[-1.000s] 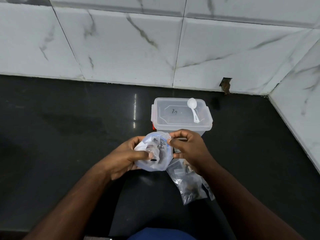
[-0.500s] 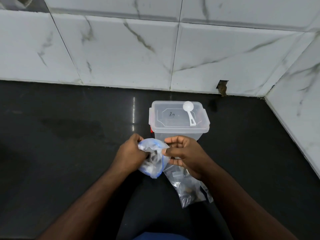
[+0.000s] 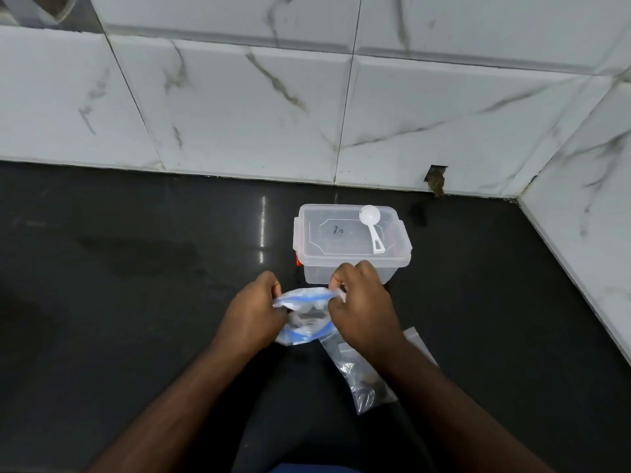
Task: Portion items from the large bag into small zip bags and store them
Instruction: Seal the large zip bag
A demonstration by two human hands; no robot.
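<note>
Over the black counter [image 3: 136, 302] I hold a clear plastic bag with a blue zip edge [image 3: 304, 322], dark pieces showing inside it. My left hand [image 3: 252, 315] pinches its left rim and my right hand [image 3: 362, 308] pinches its right rim, so the mouth is stretched between them. A small clear zip bag [image 3: 365, 384] with dark contents lies on the counter under my right forearm, partly hidden. Just behind the hands stands a clear lidded plastic box [image 3: 351, 244].
A white plastic scoop [image 3: 372, 227] lies on the box lid. White marble-tiled walls [image 3: 239, 107] close the counter at the back and on the right [image 3: 587, 186]. A small hole in the tile [image 3: 436, 179] sits behind the box.
Both hands shifted from cradling the bag to pinching its two rims, pulling the mouth apart. The view moved slightly back from the box.
</note>
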